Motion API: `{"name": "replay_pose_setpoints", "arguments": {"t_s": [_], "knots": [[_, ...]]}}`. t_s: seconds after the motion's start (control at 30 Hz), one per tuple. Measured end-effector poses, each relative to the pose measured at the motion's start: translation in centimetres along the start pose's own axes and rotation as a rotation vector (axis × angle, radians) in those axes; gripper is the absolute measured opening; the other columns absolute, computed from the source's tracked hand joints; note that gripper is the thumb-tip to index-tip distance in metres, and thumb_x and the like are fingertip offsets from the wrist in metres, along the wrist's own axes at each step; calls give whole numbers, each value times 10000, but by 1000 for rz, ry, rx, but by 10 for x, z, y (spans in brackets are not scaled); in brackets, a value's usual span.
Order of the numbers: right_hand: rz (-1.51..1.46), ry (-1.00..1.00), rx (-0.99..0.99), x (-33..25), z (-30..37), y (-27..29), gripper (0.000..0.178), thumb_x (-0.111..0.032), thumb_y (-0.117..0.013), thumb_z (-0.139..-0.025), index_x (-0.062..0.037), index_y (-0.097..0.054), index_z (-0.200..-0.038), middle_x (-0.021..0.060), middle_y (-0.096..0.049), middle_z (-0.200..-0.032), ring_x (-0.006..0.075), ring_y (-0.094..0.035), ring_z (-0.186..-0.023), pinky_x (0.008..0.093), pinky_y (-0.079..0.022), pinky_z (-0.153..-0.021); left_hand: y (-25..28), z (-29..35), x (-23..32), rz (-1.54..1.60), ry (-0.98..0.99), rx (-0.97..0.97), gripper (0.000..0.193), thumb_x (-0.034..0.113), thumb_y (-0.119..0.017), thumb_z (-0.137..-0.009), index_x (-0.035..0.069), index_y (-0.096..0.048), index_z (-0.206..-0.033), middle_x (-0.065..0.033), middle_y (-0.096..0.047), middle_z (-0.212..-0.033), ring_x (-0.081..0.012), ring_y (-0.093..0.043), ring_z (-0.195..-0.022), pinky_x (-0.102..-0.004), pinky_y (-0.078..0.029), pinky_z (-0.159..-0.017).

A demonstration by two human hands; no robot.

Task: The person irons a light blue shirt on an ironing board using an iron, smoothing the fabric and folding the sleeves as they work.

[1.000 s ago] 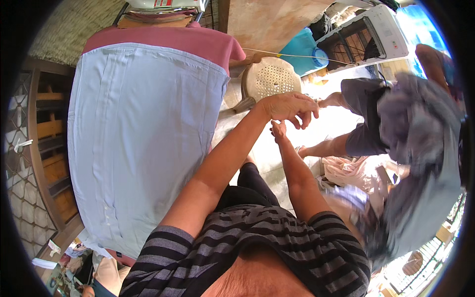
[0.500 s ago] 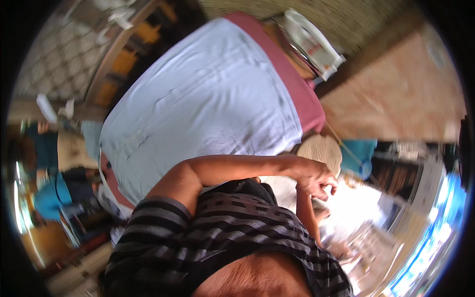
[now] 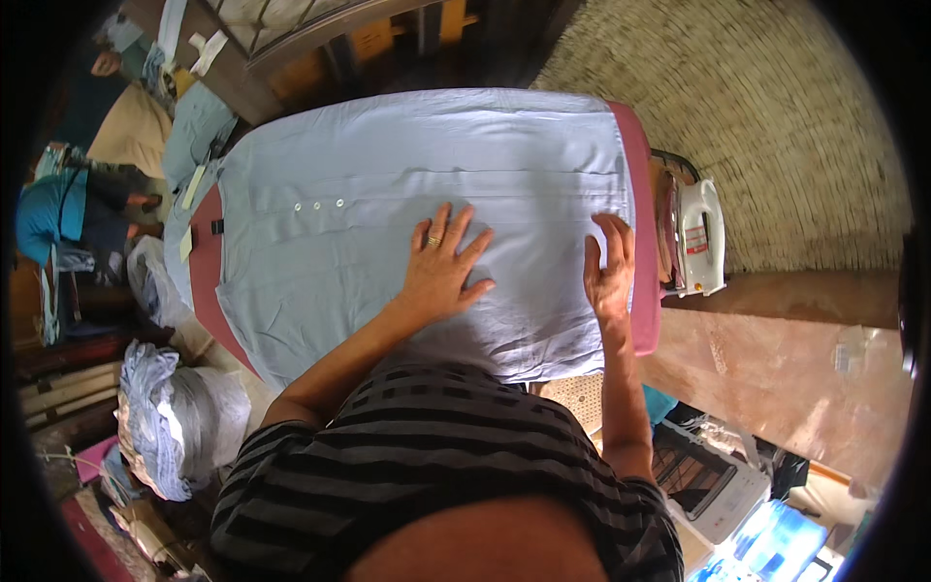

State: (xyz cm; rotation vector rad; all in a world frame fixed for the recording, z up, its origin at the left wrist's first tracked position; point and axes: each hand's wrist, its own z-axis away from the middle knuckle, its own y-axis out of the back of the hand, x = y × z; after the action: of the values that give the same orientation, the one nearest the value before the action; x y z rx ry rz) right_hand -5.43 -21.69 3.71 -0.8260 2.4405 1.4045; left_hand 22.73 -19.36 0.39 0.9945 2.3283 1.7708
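A pale blue-grey shirt (image 3: 330,252) lies spread out over an ironing board (image 3: 640,320) with a maroon cover. Three small white buttons (image 3: 318,206) run along its placket. My left hand (image 3: 448,267), a ring on one finger, rests flat near the middle of the cloth with its fingers spread. Close to the shirt's right-hand edge is my right hand (image 3: 611,272), fingers slightly bent and thumb apart, nothing seen in it. A white iron (image 3: 700,238) stands on the rest at the board's right end, away from both hands.
A woven wall (image 3: 737,126) rises behind the iron, above a brown wooden surface (image 3: 766,359). Bagged clothes (image 3: 184,417) sit at the lower left. Farther left is a person in a blue top (image 3: 53,213). An appliance (image 3: 718,485) stands at lower right.
My view has swung back over the board. Both hands, earlier close together off to the right with the left arm across my body, are now apart over the shirt.
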Motion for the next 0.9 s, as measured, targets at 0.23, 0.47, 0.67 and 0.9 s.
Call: {"name": "replay_pose_setpoints", "arguments": {"t_s": [0.23, 0.47, 0.67, 0.9], "knots": [[333, 114, -170, 28, -33, -19, 448, -264, -576, -972, -39, -535, -1357, 224, -510, -1408, 423, -516, -1255, 496, -432, -1042, -8, 9, 1, 111, -31, -1, 680, 529, -634, -868, 174, -486, -1429, -192, -261, -1588, -475, -204, -1461, -684, -241, -1086], [377, 115, -196, 53, -20, -20, 474, -305, -508, -995, -58, -503, -1400, 181, -484, -1440, 386, -457, -1312, 536, -338, -1072, -1, 15, 6, 138, 157, 84, 701, 513, -629, -882, 145, -447, -1451, -191, -308, -1559, -417, -208, -1480, -635, -222, -1120], [406, -38, -315, 48, -24, -16, 533, -325, -527, -980, -93, -452, -1454, 118, -412, -1519, 354, -390, -1372, 534, -328, -1081, 28, 39, -3, -211, 660, 309, 781, 555, -609, -878, 113, -401, -1488, -212, -276, -1577, -428, -178, -1487, -622, -163, -1147], [474, -15, -250, 50, -21, -23, 546, -345, -530, -982, -108, -444, -1466, 102, -407, -1524, 339, -384, -1383, 530, -338, -1078, 31, 57, -15, -256, 790, 165, 854, 610, -563, -870, 82, -367, -1511, -241, -205, -1607, -452, -167, -1482, -634, -151, -1145]]}}
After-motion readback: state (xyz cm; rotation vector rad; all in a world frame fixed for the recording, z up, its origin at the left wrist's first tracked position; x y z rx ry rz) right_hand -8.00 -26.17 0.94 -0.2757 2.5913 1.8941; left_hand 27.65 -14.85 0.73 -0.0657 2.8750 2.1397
